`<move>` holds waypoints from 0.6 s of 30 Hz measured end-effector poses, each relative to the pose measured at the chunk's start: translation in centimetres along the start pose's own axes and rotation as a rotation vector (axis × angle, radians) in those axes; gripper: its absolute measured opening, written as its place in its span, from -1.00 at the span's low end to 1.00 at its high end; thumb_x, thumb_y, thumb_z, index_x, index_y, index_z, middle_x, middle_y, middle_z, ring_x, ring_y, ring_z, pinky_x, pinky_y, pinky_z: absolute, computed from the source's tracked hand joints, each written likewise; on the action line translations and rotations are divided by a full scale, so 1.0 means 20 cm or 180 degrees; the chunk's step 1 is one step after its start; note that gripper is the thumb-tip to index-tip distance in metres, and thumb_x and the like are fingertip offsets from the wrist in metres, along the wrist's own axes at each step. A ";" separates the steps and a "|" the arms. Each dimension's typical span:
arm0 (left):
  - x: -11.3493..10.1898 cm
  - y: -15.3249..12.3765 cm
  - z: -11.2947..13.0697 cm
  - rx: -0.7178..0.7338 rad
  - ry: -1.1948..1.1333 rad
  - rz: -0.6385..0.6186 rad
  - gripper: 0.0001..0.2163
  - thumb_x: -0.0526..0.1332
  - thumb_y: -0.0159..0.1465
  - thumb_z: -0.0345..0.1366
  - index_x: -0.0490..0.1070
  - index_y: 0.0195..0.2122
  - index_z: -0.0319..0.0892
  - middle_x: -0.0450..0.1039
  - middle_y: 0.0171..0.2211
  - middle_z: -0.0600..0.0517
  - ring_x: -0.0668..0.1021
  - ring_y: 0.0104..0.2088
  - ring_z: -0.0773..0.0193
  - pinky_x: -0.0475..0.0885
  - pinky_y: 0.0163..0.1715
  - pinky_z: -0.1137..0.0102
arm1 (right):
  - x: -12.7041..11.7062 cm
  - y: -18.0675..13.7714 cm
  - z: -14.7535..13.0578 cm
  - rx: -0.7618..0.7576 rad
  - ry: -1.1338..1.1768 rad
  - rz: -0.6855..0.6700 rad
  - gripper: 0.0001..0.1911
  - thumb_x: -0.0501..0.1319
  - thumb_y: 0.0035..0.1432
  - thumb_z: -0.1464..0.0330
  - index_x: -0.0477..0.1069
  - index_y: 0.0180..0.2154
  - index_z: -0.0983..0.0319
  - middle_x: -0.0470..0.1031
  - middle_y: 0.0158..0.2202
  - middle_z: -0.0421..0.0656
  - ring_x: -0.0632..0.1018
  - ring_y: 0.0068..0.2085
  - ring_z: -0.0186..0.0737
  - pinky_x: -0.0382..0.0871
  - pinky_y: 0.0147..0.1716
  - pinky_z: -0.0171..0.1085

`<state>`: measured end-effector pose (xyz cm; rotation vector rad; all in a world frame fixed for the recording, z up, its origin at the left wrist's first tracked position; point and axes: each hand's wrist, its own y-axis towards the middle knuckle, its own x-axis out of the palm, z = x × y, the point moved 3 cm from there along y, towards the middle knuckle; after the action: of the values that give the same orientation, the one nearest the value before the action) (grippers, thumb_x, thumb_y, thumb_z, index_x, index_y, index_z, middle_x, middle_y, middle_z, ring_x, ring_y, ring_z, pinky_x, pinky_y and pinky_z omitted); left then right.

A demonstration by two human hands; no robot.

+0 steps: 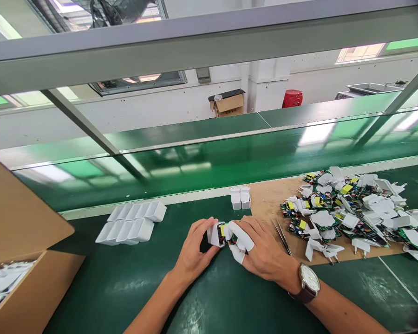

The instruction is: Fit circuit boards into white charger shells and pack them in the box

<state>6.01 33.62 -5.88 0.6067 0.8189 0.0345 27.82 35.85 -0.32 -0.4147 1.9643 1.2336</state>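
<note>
My left hand (194, 253) is closed around a small white plastic housing (213, 235), thumb below and fingers above. A charger circuit board (223, 230) with a yellow part sits at the housing's open end, partly inside or against it; I cannot tell how deep. My right hand (264, 248), with white finger cots on some fingertips and a watch on the wrist, grips the circuit board from the right. Its far end is hidden by those fingers. Just right of that hand, tweezers (282, 237) lie on a brown cardboard sheet (264, 195).
A heap of circuit boards with white plug parts (348, 218) covers the cardboard at right. Rows of white open housings (134, 225) stand at left, a smaller group of white housings (240, 198) ahead. An open carton (52, 273) holds white parts. A metal frame beam (209, 41) crosses above.
</note>
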 end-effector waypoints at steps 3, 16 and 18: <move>0.00 0.00 0.00 0.0014 -0.0020 0.0003 -0.40 0.32 0.38 -0.29 0.12 0.39 0.06 0.50 0.15 -0.09 0.52 0.17 0.02 0.52 0.16 0.05 | 0.01 -0.01 0.00 -0.0005 -0.0012 0.0004 -0.32 0.08 0.29 0.52 0.03 0.41 0.30 0.50 0.05 0.08 0.48 0.02 0.12 0.49 0.06 0.12; 0.06 -0.02 0.03 -0.0311 -0.0729 -0.0697 -0.28 0.27 0.39 -0.28 -0.07 0.48 0.03 0.41 0.29 -0.18 0.53 0.25 -0.02 0.49 0.24 -0.01 | 0.03 -0.02 0.03 0.0249 0.0569 -0.0191 -0.44 0.28 0.30 0.34 0.24 0.28 0.21 0.52 -0.03 0.00 0.50 -0.05 0.04 0.52 -0.05 0.03; 0.07 -0.03 0.03 -0.0443 -0.1155 -0.0915 -0.24 0.24 0.40 -0.28 -0.18 0.50 0.01 0.36 0.33 -0.22 0.52 0.26 0.00 0.50 0.23 0.03 | 0.03 -0.02 0.05 0.0487 0.0829 -0.0155 -0.56 0.27 0.34 0.31 0.33 0.21 0.15 0.53 -0.08 -0.05 0.52 -0.08 -0.02 0.54 -0.08 -0.03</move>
<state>7.21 33.25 -6.79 0.3449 0.5388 -0.2722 28.11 36.59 -1.37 -0.5647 2.2371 1.0312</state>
